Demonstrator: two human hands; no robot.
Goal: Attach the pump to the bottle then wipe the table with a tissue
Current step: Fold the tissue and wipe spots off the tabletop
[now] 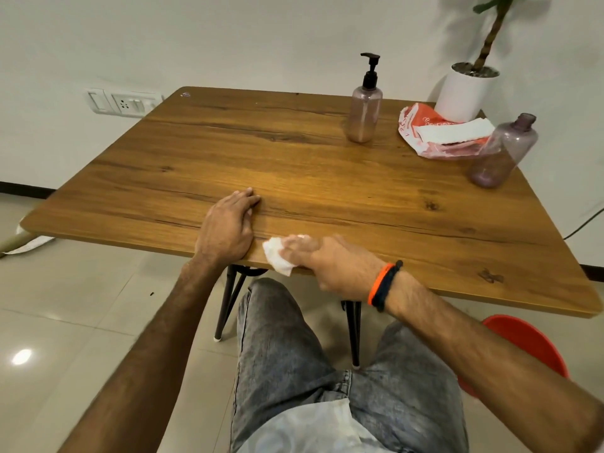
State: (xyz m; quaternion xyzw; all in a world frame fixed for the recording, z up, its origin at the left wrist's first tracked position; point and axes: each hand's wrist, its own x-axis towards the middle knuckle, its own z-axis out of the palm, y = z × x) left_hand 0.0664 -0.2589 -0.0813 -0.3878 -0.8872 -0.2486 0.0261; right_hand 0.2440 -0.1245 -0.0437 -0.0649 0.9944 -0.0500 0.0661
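The crumpled white paper tissue (pixel 277 255) lies on the near edge of the wooden counter (pixel 327 178), at six o'clock, pressed flat by the right hand (pixel 330 266), whose blurred fingers (pixel 299 245) look clamped on it, likely mid-wipe. The left hand (pixel 228 223) rests flat beside it, fingers together, probably steadying. The translucent pink bottle with black pump (pixel 365 106) stands assembled at one o'clock, clear of the wiping.
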